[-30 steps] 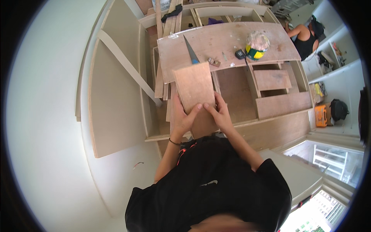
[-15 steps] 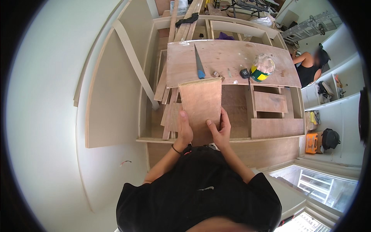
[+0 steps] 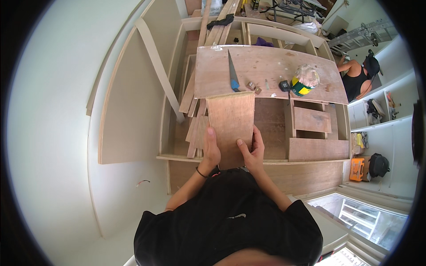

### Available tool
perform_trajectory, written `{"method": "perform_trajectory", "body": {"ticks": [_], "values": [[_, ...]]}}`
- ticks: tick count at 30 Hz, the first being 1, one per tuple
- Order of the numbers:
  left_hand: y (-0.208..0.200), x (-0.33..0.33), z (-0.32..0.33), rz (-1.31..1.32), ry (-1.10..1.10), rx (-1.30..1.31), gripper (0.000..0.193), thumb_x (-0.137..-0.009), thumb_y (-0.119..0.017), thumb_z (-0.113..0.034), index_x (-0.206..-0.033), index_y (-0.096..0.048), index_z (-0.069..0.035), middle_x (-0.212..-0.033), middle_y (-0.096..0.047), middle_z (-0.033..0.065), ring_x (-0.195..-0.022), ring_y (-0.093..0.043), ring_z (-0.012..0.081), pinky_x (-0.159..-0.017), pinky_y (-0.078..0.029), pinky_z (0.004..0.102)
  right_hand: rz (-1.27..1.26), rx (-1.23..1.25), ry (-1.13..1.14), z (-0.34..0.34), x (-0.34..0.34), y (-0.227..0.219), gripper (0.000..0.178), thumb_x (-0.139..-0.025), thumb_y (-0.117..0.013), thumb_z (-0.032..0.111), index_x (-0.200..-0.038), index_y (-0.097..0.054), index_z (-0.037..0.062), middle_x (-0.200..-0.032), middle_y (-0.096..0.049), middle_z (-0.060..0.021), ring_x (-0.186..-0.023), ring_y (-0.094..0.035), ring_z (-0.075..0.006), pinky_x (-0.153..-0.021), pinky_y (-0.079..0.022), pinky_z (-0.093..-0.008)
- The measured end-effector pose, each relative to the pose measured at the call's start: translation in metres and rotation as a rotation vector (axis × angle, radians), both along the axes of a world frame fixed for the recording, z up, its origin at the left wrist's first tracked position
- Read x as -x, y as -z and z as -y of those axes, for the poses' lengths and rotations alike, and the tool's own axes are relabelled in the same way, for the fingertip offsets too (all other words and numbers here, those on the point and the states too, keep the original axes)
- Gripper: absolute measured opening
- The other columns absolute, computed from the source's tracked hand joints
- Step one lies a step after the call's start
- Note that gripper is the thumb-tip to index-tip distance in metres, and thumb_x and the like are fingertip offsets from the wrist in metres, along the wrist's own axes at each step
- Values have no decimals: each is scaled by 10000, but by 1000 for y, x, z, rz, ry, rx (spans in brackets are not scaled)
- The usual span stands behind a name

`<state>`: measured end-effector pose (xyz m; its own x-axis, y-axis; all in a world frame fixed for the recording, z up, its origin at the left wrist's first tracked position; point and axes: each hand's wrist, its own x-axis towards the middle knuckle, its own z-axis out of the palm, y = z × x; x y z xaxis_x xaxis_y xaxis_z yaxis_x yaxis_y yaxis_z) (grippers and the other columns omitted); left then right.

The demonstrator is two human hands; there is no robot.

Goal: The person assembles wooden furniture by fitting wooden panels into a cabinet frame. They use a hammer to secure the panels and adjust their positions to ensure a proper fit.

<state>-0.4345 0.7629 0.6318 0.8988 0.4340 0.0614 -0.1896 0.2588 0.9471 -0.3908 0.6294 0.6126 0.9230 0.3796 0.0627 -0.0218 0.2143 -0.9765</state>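
Between my two hands I hold a rectangular plywood board [image 3: 230, 119] in front of my body, its far end beside the edge of a larger plywood sheet [image 3: 266, 66]. My left hand [image 3: 212, 148] supports the board's left edge, thumb pointing up along it. On the other edge, my right hand [image 3: 253, 150] is closed, with its thumb pressed on the top face and its fingers round the side. Past the board lie a handsaw [image 3: 232, 73] with a blue handle, small wood blocks [image 3: 254, 88], a black tape measure [image 3: 284, 85] and a green-and-yellow tub [image 3: 304, 82].
The sheet rests across a wooden frame [image 3: 248, 158] with compartments. Long wood strips [image 3: 195, 133] lean at its left, beside an upright panel [image 3: 128, 97]. A person [image 3: 357, 75] in black works at the far right, near a ladder [image 3: 361, 35]. An orange case [image 3: 356, 169] stands at right.
The board stays in both my hands with nearly the same grip. My view has shifted slightly, so the saw, tub and frame appear a little further right.
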Motion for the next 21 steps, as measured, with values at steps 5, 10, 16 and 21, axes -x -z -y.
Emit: {"method": "perform_trajectory", "body": {"ticks": [5, 10, 16, 21], "values": [[3, -17, -30, 160, -140, 155, 545, -1081, -321, -402, -1456, -375, -10, -1345, -556, 141, -1242, -543, 230, -1065, -422, 383, -6, 91, -46, -2, 0, 8, 588, -914, -663, 54, -1430, -401, -48, -1342, -544, -138, -1250, -512, -191, -1050, -400, -317], [14, -9, -82, 91, -69, 291, 327, -1056, -483, -244, -1296, -563, -37, -1177, -659, 69, -1053, -634, 144, -910, -514, 291, -120, 53, -180, -5, 5, 27, 579, -924, -666, 81, -1434, -413, -27, -1329, -559, -109, -1238, -524, -179, -1051, -397, -312], [31, -3, -93, 62, -118, 319, 269, -1046, -495, -267, -1170, -571, -40, -1186, -612, 77, -1108, -591, 193, -984, -484, 371, -155, 81, -250, -14, 7, 39, 591, -933, -675, 133, -1440, -411, -21, -1345, -551, -105, -1244, -515, -172, -1067, -378, -314], [31, -7, -96, 160, -81, 423, 211, -1032, -527, -234, -1080, -595, -40, -1095, -625, 55, -1038, -607, 165, -950, -485, 342, -151, 43, -234, -17, 9, 35, 602, -919, -696, 173, -1415, -438, -50, -1323, -578, -143, -1228, -538, -200, -1048, -409, -333]]}}
